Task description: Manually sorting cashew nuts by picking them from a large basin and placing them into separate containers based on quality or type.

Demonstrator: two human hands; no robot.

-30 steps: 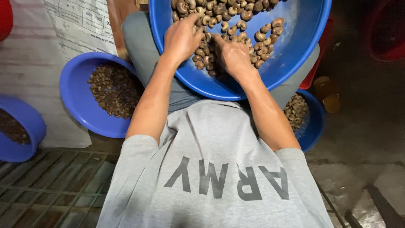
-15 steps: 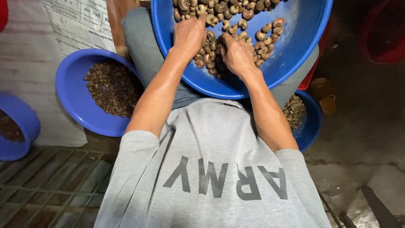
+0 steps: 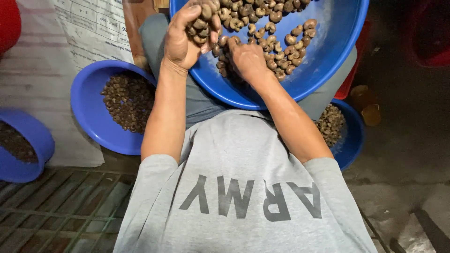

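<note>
Dim concrete floor (image 3: 403, 154) and a metal grate (image 3: 51, 220) lie under us; a printed sack sheet (image 3: 42, 70) covers the ground at left.

We look down our grey shirt (image 3: 243, 197) to a big blue basin (image 3: 323, 51) tilted on our lap, near rim low against the body, far rim out of frame. Unshelled cashew nuts (image 3: 276, 28) are spread across its upper half.

Change since a second ago: both hands lay flat among the nuts; now our left hand (image 3: 187, 37) has lifted clear, fingers curled narrow around a clump of nuts, palm turned toward the other hand. Our right hand (image 3: 246, 58) stays down in the nuts, fingers bent and buried; whether it grips anything we cannot tell. We read this as a handful gathered out of the pile.

Nuts are kidney-shaped; long axes lie every way, no common heading.

Around us: a blue bowl of dark smaller pieces (image 3: 126, 98) at left, another blue bowl (image 3: 23, 145) at far left, a third bowl of nuts (image 3: 335, 124) under the right elbow.
</note>
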